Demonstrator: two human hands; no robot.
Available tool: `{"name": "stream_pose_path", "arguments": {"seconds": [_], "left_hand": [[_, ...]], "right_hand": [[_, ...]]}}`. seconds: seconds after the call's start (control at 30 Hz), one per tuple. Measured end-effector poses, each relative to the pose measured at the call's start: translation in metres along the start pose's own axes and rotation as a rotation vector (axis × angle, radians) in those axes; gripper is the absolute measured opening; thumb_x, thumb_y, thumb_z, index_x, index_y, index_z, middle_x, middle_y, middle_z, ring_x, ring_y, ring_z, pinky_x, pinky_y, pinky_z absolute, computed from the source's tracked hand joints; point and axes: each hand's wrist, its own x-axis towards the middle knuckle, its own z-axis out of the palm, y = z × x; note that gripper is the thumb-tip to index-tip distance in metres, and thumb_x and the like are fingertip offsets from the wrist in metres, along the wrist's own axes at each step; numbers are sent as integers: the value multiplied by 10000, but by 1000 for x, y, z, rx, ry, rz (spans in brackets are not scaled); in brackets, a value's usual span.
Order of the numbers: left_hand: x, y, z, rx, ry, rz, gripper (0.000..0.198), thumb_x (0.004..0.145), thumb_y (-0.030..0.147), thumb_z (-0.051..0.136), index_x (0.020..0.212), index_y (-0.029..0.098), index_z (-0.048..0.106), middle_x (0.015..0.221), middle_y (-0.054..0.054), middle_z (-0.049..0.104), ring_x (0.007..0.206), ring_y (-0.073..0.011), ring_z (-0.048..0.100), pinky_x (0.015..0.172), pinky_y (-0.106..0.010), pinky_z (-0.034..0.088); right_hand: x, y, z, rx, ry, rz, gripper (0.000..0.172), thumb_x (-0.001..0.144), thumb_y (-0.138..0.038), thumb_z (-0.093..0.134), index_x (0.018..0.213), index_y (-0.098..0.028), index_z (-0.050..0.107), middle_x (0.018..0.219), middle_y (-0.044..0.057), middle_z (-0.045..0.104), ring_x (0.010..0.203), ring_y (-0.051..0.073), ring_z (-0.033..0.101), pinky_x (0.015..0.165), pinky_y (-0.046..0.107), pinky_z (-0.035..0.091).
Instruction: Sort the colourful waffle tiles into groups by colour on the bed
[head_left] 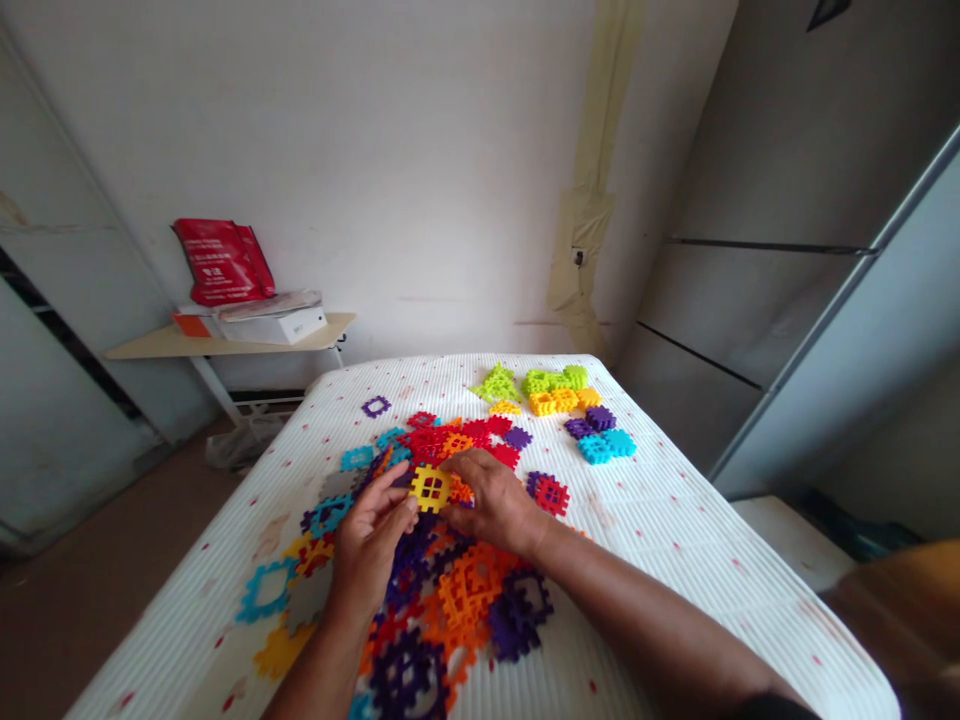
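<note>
A yellow square interlocking tile (430, 489) with notched edges and a window-like grid is held up between my two hands, over the pile. My left hand (369, 532) has its thumb and fingertips at the tile's left edge. On the opposite side, my right hand (491, 497) grips the right edge between thumb and fingers. Beneath them spreads a loose heap of similar plastic tiles, with orange tiles (469, 590), dark purple tiles (409, 670), red tiles (427, 440) and a blue frame-shaped tile (268, 589). My hands and forearms hide part of the heap.
At the table's (637, 580) far right stand stacks of green tiles (555, 381), yellow tiles (553, 402), purple tiles (600, 418) and blue tiles (606, 446). Green tiles (498, 382) lie heaped nearby. A side table (157, 345) holds a red bag (221, 265). A refrigerator (720, 300) stands right.
</note>
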Motion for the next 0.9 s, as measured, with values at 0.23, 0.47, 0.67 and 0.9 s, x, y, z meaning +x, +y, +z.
{"name": "stream_pose_path", "arguments": {"seconds": [0.23, 0.47, 0.67, 0.9], "left_hand": [[-3, 8, 2, 66, 163, 38, 543, 696, 458, 667, 1158, 187, 576, 829, -18, 661, 724, -125, 592, 669, -215, 484], [-3, 8, 5, 70, 169, 21, 553, 661, 485, 684, 1114, 181, 598, 859, -36, 681, 757, -152, 619, 680, -235, 500], [-3, 12, 7, 111, 184, 1, 580, 628, 516, 690, 1087, 171, 605, 839, -44, 692, 728, -159, 620, 665, -245, 503], [-4, 14, 8, 115, 192, 13, 563, 631, 511, 687, 1074, 173, 609, 829, -36, 688, 707, -155, 612, 658, -247, 500]], "right_hand": [[13, 65, -45, -288, 191, 297, 401, 788, -363, 611, 1137, -170, 571, 1101, 107, 600, 1009, 214, 549, 870, 326, 429], [10, 159, -98, -681, 247, 839, 346, 825, -414, 528, 1058, -171, 609, 1064, 105, 613, 1035, 233, 515, 774, 307, 424], [11, 183, -99, -743, 166, 910, 333, 816, -392, 528, 1046, -164, 608, 1060, 110, 608, 1027, 237, 512, 713, 296, 426], [18, 192, -95, -756, 118, 963, 365, 818, -396, 542, 1075, -144, 604, 1084, 143, 587, 1037, 249, 520, 736, 318, 429]]}}
